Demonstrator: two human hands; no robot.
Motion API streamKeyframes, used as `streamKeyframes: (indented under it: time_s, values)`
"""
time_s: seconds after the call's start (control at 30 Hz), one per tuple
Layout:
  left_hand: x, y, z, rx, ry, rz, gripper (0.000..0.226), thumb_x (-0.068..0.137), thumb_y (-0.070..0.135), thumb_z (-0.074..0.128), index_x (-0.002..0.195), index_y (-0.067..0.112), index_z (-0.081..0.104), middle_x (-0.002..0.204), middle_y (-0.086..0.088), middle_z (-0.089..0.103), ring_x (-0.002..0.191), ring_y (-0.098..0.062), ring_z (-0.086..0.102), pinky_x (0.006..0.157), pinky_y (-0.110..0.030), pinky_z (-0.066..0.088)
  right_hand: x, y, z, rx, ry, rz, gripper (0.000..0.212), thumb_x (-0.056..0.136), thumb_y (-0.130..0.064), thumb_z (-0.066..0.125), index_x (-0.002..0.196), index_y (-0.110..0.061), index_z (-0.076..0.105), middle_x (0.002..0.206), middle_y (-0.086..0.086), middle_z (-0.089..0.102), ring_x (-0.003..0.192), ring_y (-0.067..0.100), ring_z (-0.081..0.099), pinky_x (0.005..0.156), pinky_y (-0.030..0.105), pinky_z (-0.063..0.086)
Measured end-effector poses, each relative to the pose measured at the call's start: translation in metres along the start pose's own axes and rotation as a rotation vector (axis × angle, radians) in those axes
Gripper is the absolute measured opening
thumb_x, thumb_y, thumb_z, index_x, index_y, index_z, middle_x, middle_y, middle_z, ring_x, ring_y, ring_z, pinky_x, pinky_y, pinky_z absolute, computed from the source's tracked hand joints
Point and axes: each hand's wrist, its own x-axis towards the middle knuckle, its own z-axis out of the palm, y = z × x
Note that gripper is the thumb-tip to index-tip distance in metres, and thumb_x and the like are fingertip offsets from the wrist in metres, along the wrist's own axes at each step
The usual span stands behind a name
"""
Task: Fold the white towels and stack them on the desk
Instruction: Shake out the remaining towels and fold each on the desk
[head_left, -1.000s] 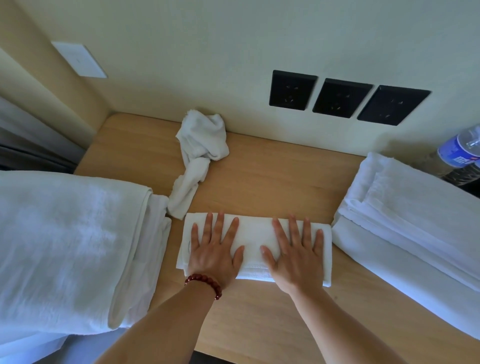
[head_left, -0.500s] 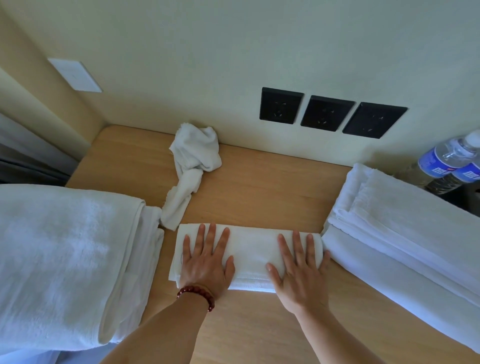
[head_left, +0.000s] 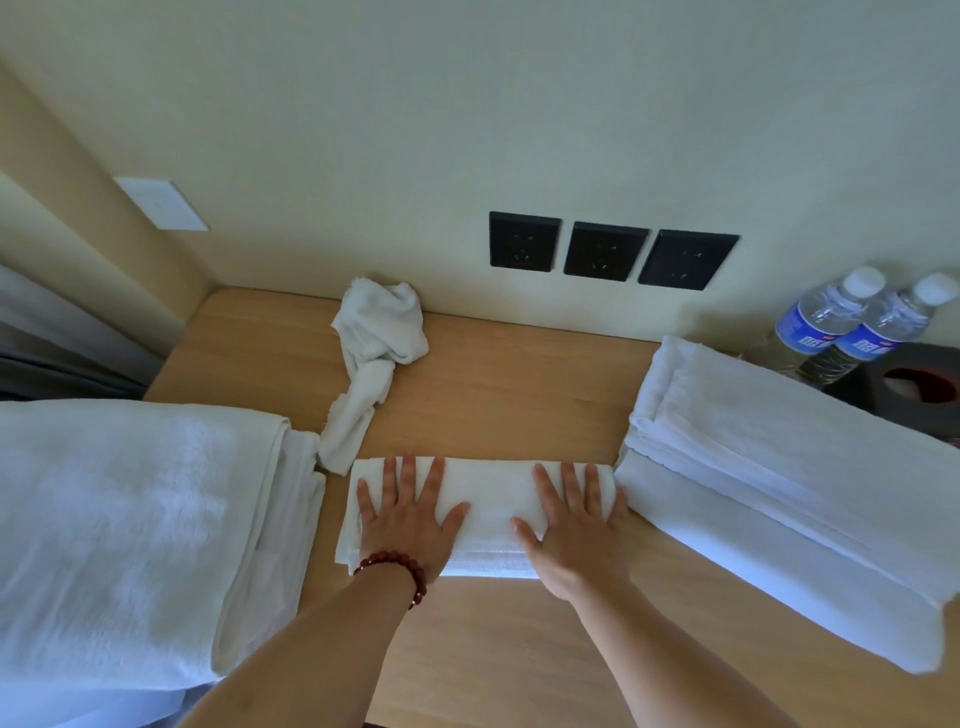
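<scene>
The folded towel (head_left: 493, 514) lies at 6 o'clock on the surface (head_left: 498, 395), now slid right until it touches the stack (head_left: 779, 467) at 3 o'clock — left hand (head_left: 410, 525) and right hand (head_left: 576, 530) press it flat, fingers straight, gripping nothing; stacking seems next — the crumpled towel (head_left: 374, 358) at 11 o'clock waits

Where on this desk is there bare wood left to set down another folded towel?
Bare desk lies between the crumpled towel, the wall sockets and the folded stack. More lies near the front edge, between the forearms. It is crowded around the folded towel under both hands, hemmed by the big towel and the stack.
</scene>
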Motion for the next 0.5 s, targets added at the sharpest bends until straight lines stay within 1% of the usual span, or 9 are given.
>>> streamKeyframes:
  time_s: [0.07,0.1,0.13,0.2,0.23,0.3,0.37,0.43,0.5]
  values:
    - [0.007,0.0,-0.012,-0.014,0.052,-0.03,0.074,0.092,0.069,-0.008,0.157,0.034,-0.01,0.165,-0.003,-0.02,0.149,-0.024,-0.027,0.12,-0.055,-0.014,0.001,-0.008,-0.007,-0.018,0.11,-0.033,0.074,0.095,-0.071,0.011,0.16,-0.036,0.006,0.169,0.002,-0.005,0.154,0.032,-0.01,0.119,0.061,-0.013]
    - [0.011,-0.002,-0.017,0.008,0.089,-0.01,0.074,0.093,0.068,-0.009,0.158,0.033,-0.009,0.166,-0.003,-0.017,0.15,-0.024,-0.025,0.12,-0.054,-0.013,0.005,-0.011,-0.01,-0.024,0.166,-0.06,0.073,0.096,-0.069,0.014,0.16,-0.034,0.015,0.169,0.004,0.004,0.155,0.033,0.0,0.119,0.062,-0.007]
    - [0.014,-0.005,-0.02,0.05,0.119,0.034,0.072,0.094,0.067,-0.008,0.158,0.033,-0.01,0.166,-0.004,-0.016,0.15,-0.025,-0.024,0.12,-0.054,-0.012,0.01,-0.014,-0.012,-0.033,0.21,-0.09,0.071,0.096,-0.067,0.017,0.159,-0.034,0.021,0.168,0.004,0.009,0.154,0.034,0.005,0.12,0.062,-0.004]
    - [0.016,-0.013,-0.02,0.124,0.136,0.102,0.07,0.095,0.066,-0.008,0.157,0.035,-0.01,0.166,-0.004,-0.014,0.151,-0.025,-0.021,0.12,-0.055,-0.012,0.02,-0.02,-0.015,-0.046,0.227,-0.135,0.069,0.096,-0.067,0.016,0.158,-0.036,0.019,0.168,0.004,0.009,0.155,0.033,0.005,0.119,0.061,-0.006]
    - [0.015,-0.019,-0.018,0.13,0.12,0.085,0.071,0.094,0.066,-0.009,0.158,0.035,-0.008,0.167,-0.005,-0.012,0.151,-0.026,-0.02,0.12,-0.054,-0.012,0.025,-0.024,-0.015,-0.042,0.228,-0.15,0.069,0.096,-0.068,0.015,0.158,-0.037,0.017,0.169,0.004,0.006,0.155,0.033,0.003,0.119,0.06,-0.008]
    - [0.013,-0.03,-0.009,0.092,0.09,-0.025,0.075,0.091,0.067,-0.01,0.158,0.034,-0.005,0.167,-0.006,-0.006,0.152,-0.028,-0.017,0.12,-0.054,-0.01,0.031,-0.032,-0.013,-0.05,0.198,-0.175,0.069,0.098,-0.069,0.01,0.159,-0.038,0.006,0.169,0.003,-0.006,0.155,0.031,-0.009,0.119,0.059,-0.012]
    - [0.011,-0.039,-0.001,0.038,0.113,-0.085,0.078,0.089,0.068,-0.012,0.159,0.034,-0.004,0.167,-0.008,0.0,0.152,-0.03,-0.013,0.121,-0.053,-0.004,0.034,-0.035,-0.005,-0.067,0.149,-0.184,0.069,0.097,-0.07,0.008,0.159,-0.039,-0.001,0.168,0.002,-0.014,0.153,0.03,-0.016,0.118,0.06,-0.015]
    - [0.012,-0.044,0.007,0.017,0.156,-0.064,0.08,0.089,0.07,-0.013,0.159,0.033,0.002,0.167,-0.009,0.007,0.153,-0.031,-0.007,0.122,-0.053,0.001,0.032,-0.034,0.006,-0.064,0.16,-0.17,0.07,0.097,-0.072,0.01,0.159,-0.039,0.006,0.169,0.003,-0.003,0.154,0.031,-0.01,0.12,0.061,-0.009]
    - [0.015,-0.048,0.013,0.006,0.193,-0.044,0.079,0.091,0.068,-0.008,0.159,0.033,0.01,0.166,-0.009,0.013,0.154,-0.03,-0.002,0.122,-0.053,0.005,0.03,-0.033,0.018,-0.041,0.224,-0.143,0.07,0.097,-0.071,0.018,0.157,-0.036,0.023,0.167,0.005,0.018,0.154,0.033,0.007,0.121,0.061,0.002]
